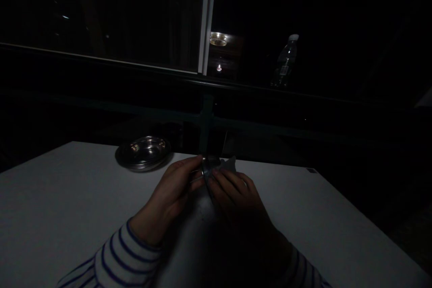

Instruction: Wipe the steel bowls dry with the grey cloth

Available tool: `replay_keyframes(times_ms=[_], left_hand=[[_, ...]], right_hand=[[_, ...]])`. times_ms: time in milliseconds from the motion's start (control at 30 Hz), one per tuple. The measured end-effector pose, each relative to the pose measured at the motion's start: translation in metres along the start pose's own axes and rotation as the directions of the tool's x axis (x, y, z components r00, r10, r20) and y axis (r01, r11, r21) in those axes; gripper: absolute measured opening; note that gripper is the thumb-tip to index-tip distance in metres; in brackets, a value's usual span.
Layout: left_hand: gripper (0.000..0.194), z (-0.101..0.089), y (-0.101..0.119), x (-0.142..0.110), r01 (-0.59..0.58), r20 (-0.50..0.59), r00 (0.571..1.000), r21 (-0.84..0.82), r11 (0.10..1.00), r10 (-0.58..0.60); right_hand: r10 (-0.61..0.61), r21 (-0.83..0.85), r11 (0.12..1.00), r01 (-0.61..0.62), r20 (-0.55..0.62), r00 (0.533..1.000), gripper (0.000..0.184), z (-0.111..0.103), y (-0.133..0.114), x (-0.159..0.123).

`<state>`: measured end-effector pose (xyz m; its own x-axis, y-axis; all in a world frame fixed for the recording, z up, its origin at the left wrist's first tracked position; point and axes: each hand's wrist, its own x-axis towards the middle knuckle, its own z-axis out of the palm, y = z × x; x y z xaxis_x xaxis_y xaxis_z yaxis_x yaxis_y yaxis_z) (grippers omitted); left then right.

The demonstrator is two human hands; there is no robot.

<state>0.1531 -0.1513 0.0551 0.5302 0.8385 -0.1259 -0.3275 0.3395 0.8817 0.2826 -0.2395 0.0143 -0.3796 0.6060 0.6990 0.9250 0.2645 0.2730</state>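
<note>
Over the white table, my left hand grips the rim of a shiny metal dish, tilted almost edge-on to me. My right hand is closed on a thin grey cloth and presses against the dish's right side. Most of the dish is hidden behind my fingers, so its full shape does not show. To the left of my hands, a stack of shallow metal bowls sits near the table's far edge.
It is dark all around. Behind the table runs a dark ledge, where a clear plastic bottle with a white cap stands. A pale window frame rises at the back. A small dark label lies at the table's far right corner.
</note>
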Motion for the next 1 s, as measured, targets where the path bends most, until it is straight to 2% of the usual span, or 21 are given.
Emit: replay_keyframes(times_ms=[167,333,767,1000], left_hand=[[0.01,0.002,-0.004,-0.003,-0.001,0.038,0.999,0.017,1.0,0.0],[0.015,0.009,-0.008,-0.009,0.01,0.098,0.995,0.052,0.999,-0.015],[0.009,0.006,0.0,-0.008,-0.019,0.009,1.0,0.028,0.999,0.018],[0.009,0.004,0.001,-0.006,-0.037,-0.02,0.999,0.006,0.999,0.037]], right_hand=[[-0.012,-0.013,1.0,0.012,0.005,1.0,0.035,0.0,0.001,-0.001],[0.043,-0.034,0.998,-0.043,0.001,0.999,0.035,-0.004,0.003,0.001],[-0.021,-0.007,1.0,0.021,-0.097,0.995,0.029,0.0,-0.002,-0.004],[-0.062,-0.014,0.998,0.061,-0.086,0.994,0.027,-0.002,0.0,-0.004]])
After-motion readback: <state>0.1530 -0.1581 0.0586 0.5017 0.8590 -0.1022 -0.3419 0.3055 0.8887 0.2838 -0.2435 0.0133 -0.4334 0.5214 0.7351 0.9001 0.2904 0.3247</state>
